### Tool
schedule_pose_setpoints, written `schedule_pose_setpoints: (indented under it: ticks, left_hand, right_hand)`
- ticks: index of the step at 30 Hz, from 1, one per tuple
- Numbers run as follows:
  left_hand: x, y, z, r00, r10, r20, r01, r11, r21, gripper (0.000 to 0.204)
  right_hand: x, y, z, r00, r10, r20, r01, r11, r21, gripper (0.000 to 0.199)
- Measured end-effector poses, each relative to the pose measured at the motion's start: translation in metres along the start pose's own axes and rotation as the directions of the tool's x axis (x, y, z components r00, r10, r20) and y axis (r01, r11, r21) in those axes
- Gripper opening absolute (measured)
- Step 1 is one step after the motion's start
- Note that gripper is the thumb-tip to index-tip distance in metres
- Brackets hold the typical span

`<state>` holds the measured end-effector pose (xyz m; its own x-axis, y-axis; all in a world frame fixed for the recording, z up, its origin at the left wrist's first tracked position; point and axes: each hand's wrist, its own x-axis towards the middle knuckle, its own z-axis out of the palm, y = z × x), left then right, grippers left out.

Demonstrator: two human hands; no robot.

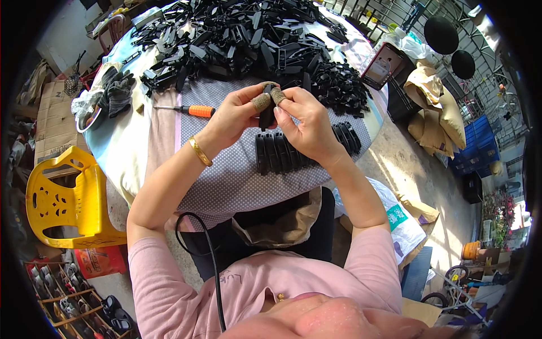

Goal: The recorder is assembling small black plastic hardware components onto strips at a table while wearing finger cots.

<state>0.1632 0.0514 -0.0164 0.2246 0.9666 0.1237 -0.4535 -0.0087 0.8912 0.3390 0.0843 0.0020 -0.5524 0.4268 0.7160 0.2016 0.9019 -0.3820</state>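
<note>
Both my hands meet over the table, pinching one narrow black plastic part (267,116) between them. My left hand (240,110) grips it from the left, with brownish wrapping on fingertips. My right hand (307,121) closes on it from the other side, a finger wrapped the same way. Just below the hands, a row of black plastic pieces (271,155) stands side by side, partly hidden by my right hand. Beyond lies a big heap of loose black plastic parts (237,42). A smaller pile of small black parts (341,90) is at its right.
A screwdriver with an orange handle (200,111) lies left of my hands. Dark gloves (117,93) rest at the table's left. A phone (384,65) stands at the right edge. An open brown bag (276,226) is at my lap; a yellow chair (68,198) stands left.
</note>
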Motion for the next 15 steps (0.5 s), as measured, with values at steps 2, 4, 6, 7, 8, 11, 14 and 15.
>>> schedule_pose_setpoints:
  ticks: [2, 4, 6, 7, 8, 11, 14, 15]
  left_hand:
    - [0.004, 0.006, -0.001, 0.992, -0.035, -0.118, 0.074, 0.938, 0.338, 0.037]
    - [0.004, 0.018, 0.001, 0.992, -0.057, -0.113, 0.103, 0.88, 0.464, 0.039]
    - [0.001, 0.026, -0.007, 0.99, -0.106, -0.098, 0.144, 0.748, 0.647, 0.038]
    - [-0.001, 0.03, -0.012, 0.986, -0.111, -0.128, 0.167, 0.76, 0.628, 0.037]
    - [-0.003, 0.036, -0.012, 0.971, -0.141, -0.192, 0.231, 0.753, 0.616, 0.035]
    - [-0.005, 0.053, -0.022, 0.929, -0.315, -0.195, 0.36, 0.643, 0.676, 0.036]
    - [-0.004, 0.045, -0.027, 0.896, -0.426, -0.125, 0.372, 0.568, 0.734, 0.035]
    - [-0.006, 0.043, -0.019, 0.887, -0.443, -0.127, 0.38, 0.547, 0.746, 0.034]
  right_hand:
    - [-0.001, 0.002, 0.001, 1.0, -0.01, -0.014, 0.01, 0.999, -0.041, 0.015]
    - [-0.003, 0.009, -0.001, 0.999, 0.026, -0.031, -0.027, 1.0, -0.01, 0.015]
    - [-0.002, 0.018, -0.008, 0.983, 0.179, -0.031, -0.177, 0.981, 0.075, 0.018]
    - [0.001, 0.023, -0.014, 0.955, 0.285, -0.079, -0.272, 0.952, 0.141, 0.02]
    - [0.003, 0.029, -0.023, 0.912, 0.391, -0.121, -0.363, 0.909, 0.205, 0.023]
    - [0.001, 0.067, -0.041, 0.928, 0.362, -0.087, -0.372, 0.907, -0.198, 0.022]
    - [-0.007, 0.081, -0.032, 0.878, 0.475, 0.069, -0.387, 0.785, -0.484, 0.023]
    - [-0.007, 0.084, -0.027, 0.895, 0.445, 0.033, -0.368, 0.779, -0.508, 0.029]
